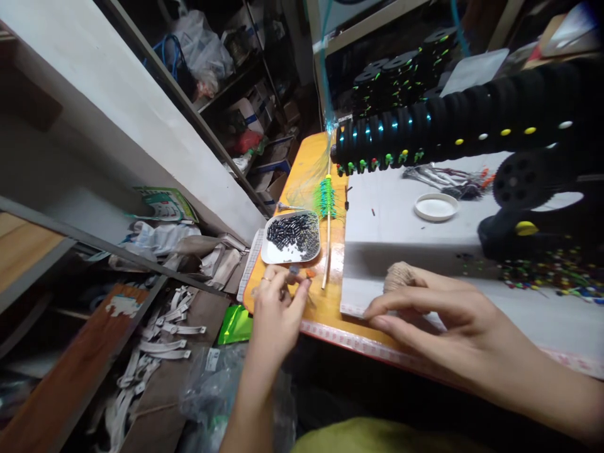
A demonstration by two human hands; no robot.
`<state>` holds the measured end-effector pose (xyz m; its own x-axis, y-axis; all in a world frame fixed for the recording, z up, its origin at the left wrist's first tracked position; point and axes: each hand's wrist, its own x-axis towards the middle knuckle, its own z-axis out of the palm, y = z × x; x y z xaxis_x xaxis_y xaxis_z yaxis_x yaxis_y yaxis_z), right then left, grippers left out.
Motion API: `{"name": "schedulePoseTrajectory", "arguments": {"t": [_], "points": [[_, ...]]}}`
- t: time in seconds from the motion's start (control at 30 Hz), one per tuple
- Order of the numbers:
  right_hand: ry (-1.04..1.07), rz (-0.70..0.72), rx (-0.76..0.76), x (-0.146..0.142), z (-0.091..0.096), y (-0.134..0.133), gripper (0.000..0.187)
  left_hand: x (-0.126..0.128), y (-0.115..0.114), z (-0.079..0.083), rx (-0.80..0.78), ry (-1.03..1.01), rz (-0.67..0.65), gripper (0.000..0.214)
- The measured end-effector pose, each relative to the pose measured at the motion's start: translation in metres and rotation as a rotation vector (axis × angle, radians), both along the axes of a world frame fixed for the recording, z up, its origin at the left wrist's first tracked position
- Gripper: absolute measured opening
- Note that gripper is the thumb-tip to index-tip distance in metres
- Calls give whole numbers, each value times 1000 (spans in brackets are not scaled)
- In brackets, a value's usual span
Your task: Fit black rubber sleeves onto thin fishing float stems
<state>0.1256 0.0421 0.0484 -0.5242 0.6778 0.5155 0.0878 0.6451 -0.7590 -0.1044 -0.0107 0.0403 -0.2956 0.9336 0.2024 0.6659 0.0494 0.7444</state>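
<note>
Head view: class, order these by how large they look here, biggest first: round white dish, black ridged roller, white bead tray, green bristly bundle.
1. Black ridged roller
2. White bead tray
3. Round white dish and green bristly bundle: too alike to rank; the dish looks wider, the bundle taller.

You can read no words or numbers here: print on the green-and-white packet [168,205] at left is blurred, the white label [212,359] on the clear bag [202,391], near left, is too small to make out.
</note>
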Motion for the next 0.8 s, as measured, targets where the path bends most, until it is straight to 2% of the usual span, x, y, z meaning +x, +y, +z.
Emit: {"name": "schedulePoseTrajectory", "arguments": {"t": [0.07,0.17,0.27,0.4,0.6,0.8], "points": [[31,-19,-8,-1,-1,0,17,21,-14,-3,10,-155,-9,18],[80,-13,-67,-2,-4,-1,14,56,-30,-12,5,-633,-26,30],[105,13,-110,-2,-5,-1,13,81,-36,-20,26,-854,34,37],[83,5,-82,-2,-5,-3,13,93,-36,-23,89,-883,122,36],[51,-5,-40,-1,-3,-5,14,89,-37,-31,143,-760,42,19],[27,36,52,1,-4,-3,14,91,-43,-43,190,-972,140,23]]}}
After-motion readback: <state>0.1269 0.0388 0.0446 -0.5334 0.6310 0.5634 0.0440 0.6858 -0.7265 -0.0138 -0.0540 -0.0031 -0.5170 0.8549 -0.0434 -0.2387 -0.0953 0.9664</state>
